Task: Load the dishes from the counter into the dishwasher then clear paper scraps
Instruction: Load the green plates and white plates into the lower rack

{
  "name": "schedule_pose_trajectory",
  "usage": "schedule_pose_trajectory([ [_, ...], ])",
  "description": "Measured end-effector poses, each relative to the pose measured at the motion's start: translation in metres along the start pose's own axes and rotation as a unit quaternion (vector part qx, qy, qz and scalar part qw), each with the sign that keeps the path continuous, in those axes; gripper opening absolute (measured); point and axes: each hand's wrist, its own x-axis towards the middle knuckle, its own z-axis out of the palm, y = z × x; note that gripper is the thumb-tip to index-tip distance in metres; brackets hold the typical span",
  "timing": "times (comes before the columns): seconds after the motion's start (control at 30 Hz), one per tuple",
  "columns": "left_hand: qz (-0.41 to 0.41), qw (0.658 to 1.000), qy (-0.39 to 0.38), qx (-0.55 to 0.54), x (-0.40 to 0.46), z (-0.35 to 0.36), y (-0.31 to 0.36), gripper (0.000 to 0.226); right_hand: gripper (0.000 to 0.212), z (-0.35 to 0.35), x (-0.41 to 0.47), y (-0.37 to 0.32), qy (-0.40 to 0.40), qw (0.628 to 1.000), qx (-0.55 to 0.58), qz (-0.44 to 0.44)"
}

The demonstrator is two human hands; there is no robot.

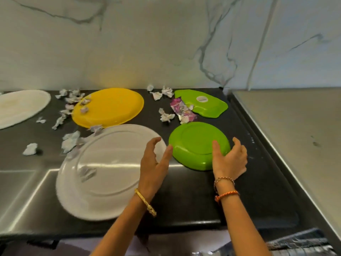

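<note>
A round green plate (195,141) lies upside down on the black counter (258,182). My right hand (229,160) rests on its near right rim, thumb on top and fingers round the edge. My left hand (154,163) hovers open at the plate's left edge, index fingertip touching the rim. A large white plate (103,172) lies face down at front left, a yellow plate (108,107) behind it, and a green apple-shaped plate (204,104) at the back right. Crumpled paper scraps (70,141) are scattered around the plates.
A white oval plate (20,106) sits at the far left. A marble wall stands behind. A steel surface (295,130) adjoins the counter on the right. A wire dishwasher rack (299,244) shows at bottom right. More paper scraps (177,111) lie between the green plates.
</note>
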Motion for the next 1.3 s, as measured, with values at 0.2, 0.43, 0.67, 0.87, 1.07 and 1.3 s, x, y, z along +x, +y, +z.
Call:
schedule_pose_trajectory([
  [0.2, 0.086, 0.955, -0.104, 0.263, 0.067, 0.034, -0.018, 0.068, 0.068, 0.005, -0.002, 0.007, -0.049, 0.993, -0.104, -0.031],
  [0.43, 0.05, 0.923, -0.167, 0.343, 0.086, 0.059, -0.02, 0.065, 0.075, 0.004, -0.009, 0.008, -0.065, 0.986, -0.131, -0.08],
  [0.67, -0.12, 0.988, -0.087, -0.042, 0.092, 0.054, -0.003, 0.039, 0.075, 0.009, -0.002, 0.0, -0.017, 0.998, -0.024, -0.05],
  [0.87, -0.17, 0.955, -0.08, -0.231, 0.102, 0.044, 0.006, 0.01, 0.049, 0.014, 0.009, -0.013, 0.009, 0.949, 0.296, 0.112],
  [1.07, -0.133, 0.934, 0.07, -0.324, 0.121, 0.026, -0.003, 0.019, 0.036, 0.044, 0.071, -0.033, -0.084, 0.907, 0.373, 0.175],
  [1.3, -0.154, 0.886, 0.183, -0.397, 0.141, 0.005, -0.021, 0.033, 0.106, 0.096, 0.139, -0.065, -0.093, 0.993, 0.048, 0.052],
])
